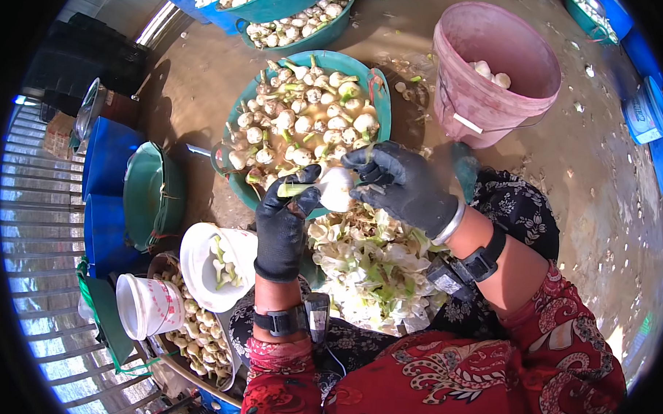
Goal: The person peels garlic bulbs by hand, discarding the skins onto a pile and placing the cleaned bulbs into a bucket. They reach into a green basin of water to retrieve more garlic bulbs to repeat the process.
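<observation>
My left hand [287, 216], in a dark work glove, grips the green stem of a white garlic bulb [336, 189]. Just right of the bulb is my right hand [409, 185], gloved too, its fingers curled with a thin strip of peel at the fingertips; its thumb is close to the bulb. Beyond both hands a green tub [385, 107] holds many soiled garlic bulbs [285, 119] with stems, in muddy water. Below the hands, between my legs, lies a heap of peeled garlic skins [373, 258].
A pink bucket [450, 96] with a few white bulbs stands at the upper right. At the left are a white bucket [198, 257] with cut stems, a smaller white bucket [147, 308], a container of bulbs [201, 339] and a green basin [155, 195]. More filled tubs [332, 34] stand beyond.
</observation>
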The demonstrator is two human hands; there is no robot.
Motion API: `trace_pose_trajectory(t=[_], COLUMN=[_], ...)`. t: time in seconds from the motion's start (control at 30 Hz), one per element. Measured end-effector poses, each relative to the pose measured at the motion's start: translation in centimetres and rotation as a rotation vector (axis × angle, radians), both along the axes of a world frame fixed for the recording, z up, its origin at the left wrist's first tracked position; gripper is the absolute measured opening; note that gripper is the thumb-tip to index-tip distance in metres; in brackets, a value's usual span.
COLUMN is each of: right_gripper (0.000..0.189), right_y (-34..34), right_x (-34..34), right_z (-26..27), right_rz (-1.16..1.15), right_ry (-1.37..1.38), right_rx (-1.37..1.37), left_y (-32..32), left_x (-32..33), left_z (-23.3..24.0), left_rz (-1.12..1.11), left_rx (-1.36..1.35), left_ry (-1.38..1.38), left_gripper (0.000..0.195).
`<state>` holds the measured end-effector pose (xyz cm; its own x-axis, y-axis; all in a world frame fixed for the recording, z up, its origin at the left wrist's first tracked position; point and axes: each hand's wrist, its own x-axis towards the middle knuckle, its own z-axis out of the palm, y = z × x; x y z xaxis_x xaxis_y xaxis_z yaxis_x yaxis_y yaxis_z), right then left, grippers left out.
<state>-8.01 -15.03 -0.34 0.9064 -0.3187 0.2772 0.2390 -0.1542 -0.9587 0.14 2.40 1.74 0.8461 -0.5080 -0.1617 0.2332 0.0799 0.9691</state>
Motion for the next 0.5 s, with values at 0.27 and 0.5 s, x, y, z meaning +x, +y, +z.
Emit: trace_pose_trajectory(t=[0.27, 0.5], right_gripper=[0.022, 0.013], right_y=[-0.4, -0.1], right_x=[-0.4, -0.2], right_z=[0.5, 0.7], right_rz=[0.058, 0.118], right_ry=[-0.019, -0.013], right_rx=[-0.353, -0.515], left_y=[-0.9, -0.7], left_x=[-0.8, -0.8], left_z=[1.0, 0.9], left_rz=[-0.101, -0.083], left_rx=[0.178, 0.218], left_ry=[-0.182, -0.233], left_gripper=[0.027, 0.02])
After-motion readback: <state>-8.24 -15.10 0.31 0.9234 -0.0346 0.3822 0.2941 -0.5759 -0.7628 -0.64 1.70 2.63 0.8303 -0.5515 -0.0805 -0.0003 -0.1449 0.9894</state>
